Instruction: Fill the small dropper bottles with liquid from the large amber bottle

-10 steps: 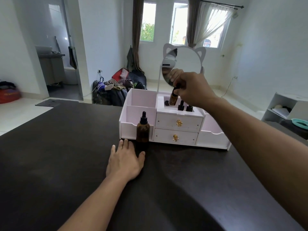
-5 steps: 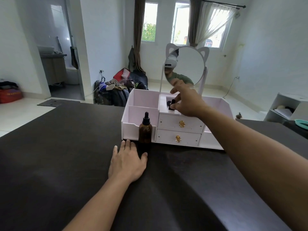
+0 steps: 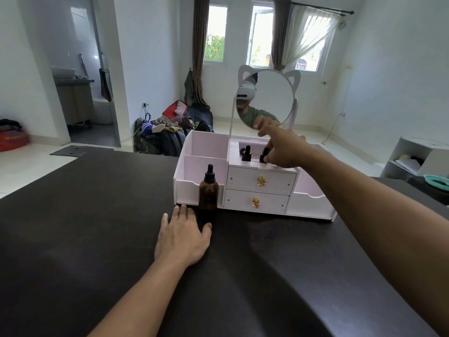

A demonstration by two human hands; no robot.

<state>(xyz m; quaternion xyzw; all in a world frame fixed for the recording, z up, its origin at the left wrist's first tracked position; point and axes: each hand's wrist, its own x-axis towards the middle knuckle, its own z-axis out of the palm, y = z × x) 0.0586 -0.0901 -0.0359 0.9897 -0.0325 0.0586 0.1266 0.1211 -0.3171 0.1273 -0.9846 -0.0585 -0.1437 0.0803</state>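
The large amber bottle (image 3: 208,193) with a black dropper cap stands upright on the dark table (image 3: 85,227), just in front of the white organizer (image 3: 261,190). My left hand (image 3: 182,237) lies flat on the table, its fingertips beside the bottle's base. One small dropper bottle (image 3: 247,153) sits alone in a hole in the organizer's top, only its black cap showing. My right hand (image 3: 284,147) reaches over the organizer, with thumb and fingers pinched on the black cap of a second small dropper bottle (image 3: 263,156) just to the right. The index finger sticks up.
A cat-eared round mirror (image 3: 269,93) rises behind the organizer's top. The organizer has two drawers with gold knobs and open side trays. A white shelf unit (image 3: 418,154) and a teal dish (image 3: 437,182) stand at the right edge.
My right hand lowered a small amber bottle into the organizer's top, let it go, and moved right onto the neighbouring cap. My left hand and the large bottle stayed put.
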